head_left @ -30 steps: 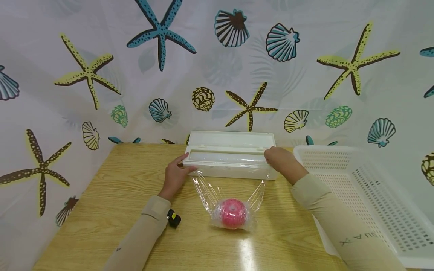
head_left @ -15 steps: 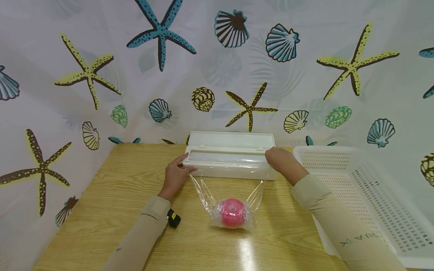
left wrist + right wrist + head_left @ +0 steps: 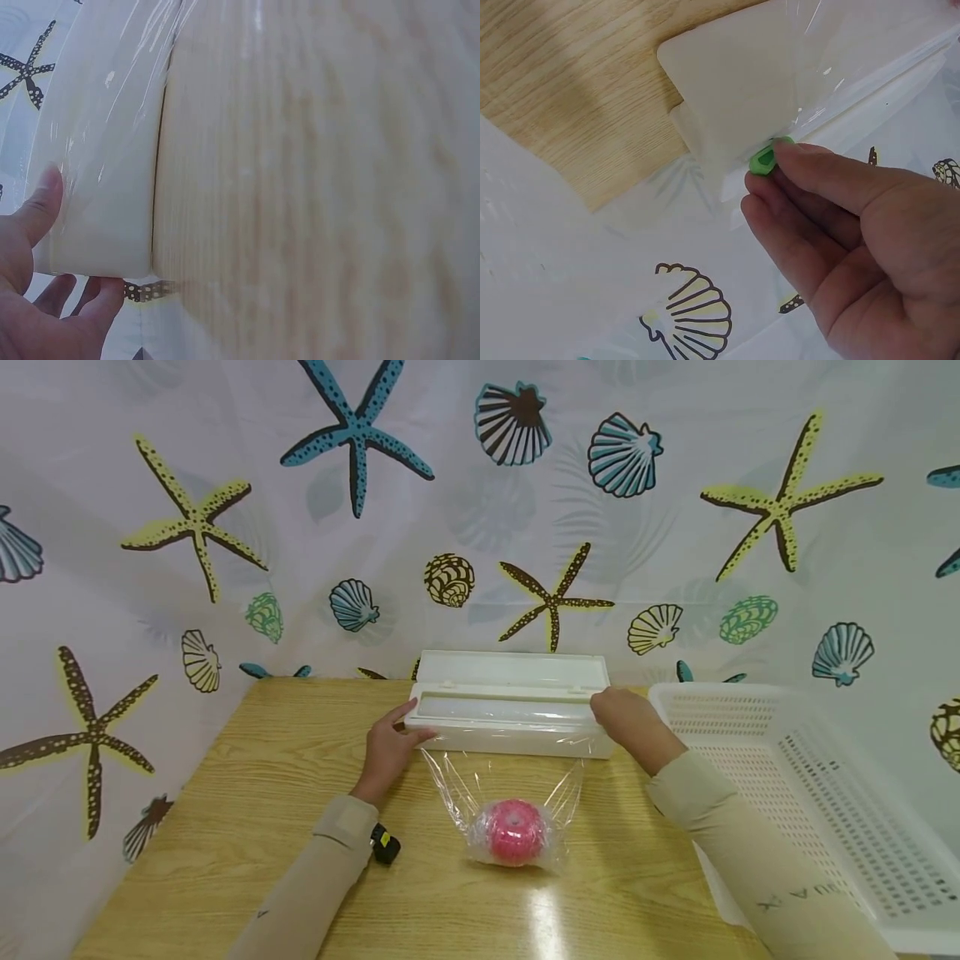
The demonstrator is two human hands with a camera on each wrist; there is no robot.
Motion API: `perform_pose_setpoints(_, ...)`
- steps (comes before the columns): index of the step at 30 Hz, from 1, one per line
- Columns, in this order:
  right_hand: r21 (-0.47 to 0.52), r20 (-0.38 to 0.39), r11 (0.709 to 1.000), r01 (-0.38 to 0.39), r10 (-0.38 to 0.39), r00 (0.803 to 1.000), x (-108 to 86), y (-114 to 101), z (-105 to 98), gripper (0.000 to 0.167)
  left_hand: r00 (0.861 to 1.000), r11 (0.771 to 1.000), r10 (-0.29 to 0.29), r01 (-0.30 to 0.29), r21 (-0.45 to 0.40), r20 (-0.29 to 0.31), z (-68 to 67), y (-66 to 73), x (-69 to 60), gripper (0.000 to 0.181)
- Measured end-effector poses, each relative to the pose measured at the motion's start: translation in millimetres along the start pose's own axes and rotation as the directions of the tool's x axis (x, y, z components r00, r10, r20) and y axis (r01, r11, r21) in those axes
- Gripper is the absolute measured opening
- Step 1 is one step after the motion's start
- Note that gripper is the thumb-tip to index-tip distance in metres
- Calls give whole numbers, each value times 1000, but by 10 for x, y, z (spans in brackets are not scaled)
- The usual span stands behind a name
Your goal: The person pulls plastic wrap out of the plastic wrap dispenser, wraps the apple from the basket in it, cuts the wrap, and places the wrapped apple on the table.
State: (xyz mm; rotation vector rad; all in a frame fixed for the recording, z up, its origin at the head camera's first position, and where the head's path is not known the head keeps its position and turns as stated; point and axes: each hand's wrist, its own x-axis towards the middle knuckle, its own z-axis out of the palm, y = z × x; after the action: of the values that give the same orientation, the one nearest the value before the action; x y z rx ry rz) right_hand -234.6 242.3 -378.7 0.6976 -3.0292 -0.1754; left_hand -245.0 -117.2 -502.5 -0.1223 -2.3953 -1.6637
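A white cling film dispenser (image 3: 510, 739) lies at the back of the table with its lid (image 3: 513, 668) raised. Clear film (image 3: 457, 785) stretches from its front down to a round pink object (image 3: 516, 832) wrapped in film. My left hand (image 3: 386, 752) steadies the dispenser's left end; in the left wrist view the thumb lies along one face and the fingers touch the end. At the opposite end, my right hand (image 3: 628, 722) pinches a small green slide cutter (image 3: 763, 159) between thumb and fingers, seen in the right wrist view. The head view hides that cutter behind the hand.
To the right stands a white perforated plastic basket (image 3: 720, 702), partly behind the right sleeve. A small black device with a yellow mark (image 3: 386, 845) sits by the left wrist. A sea-patterned curtain (image 3: 465, 510) hangs behind the wooden table (image 3: 285, 777).
My right hand has shifted slightly right along the dispenser's end. The left hand, dispenser and wrapped pink object stay in place. The stretched film has changed shape slightly.
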Motion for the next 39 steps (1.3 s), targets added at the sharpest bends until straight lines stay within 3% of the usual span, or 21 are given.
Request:
perform_pose_setpoints(10, 22, -27, 996, -86, 86, 996, -41, -55, 63, 11, 1000, 1000, -20, 20, 16, 17, -4, 34, -3, 70)
perform_pose_setpoints(14, 8, 5, 992, -123, 123, 992, -67, -77, 24, 28, 999, 1000, -9, 8, 22, 43, -26, 44, -6, 70)
perform_pose_setpoints(18, -44, 5, 993, -111, 112, 994, -29, -77, 48, 46, 998, 999, 8, -11, 42, 66, -50, 61, -15, 70)
perform_pose_setpoints(24, -163, -57, 982, -96, 88, 994, 36, -97, 172, 50, 994, 997, 28, -34, 64, 102, -38, 123, -53, 70)
perform_pose_setpoints(33, -172, -98, 982, -82, 66, 993, 26, -173, 195, 41, 993, 996, 84, -87, 35, 83, -19, 115, -73, 69)
perform_pose_setpoints(39, -138, -113, 985, -103, 88, 990, -16, -204, 228, 39, 996, 992, 87, -89, 92, 26, -5, 164, -131, 72)
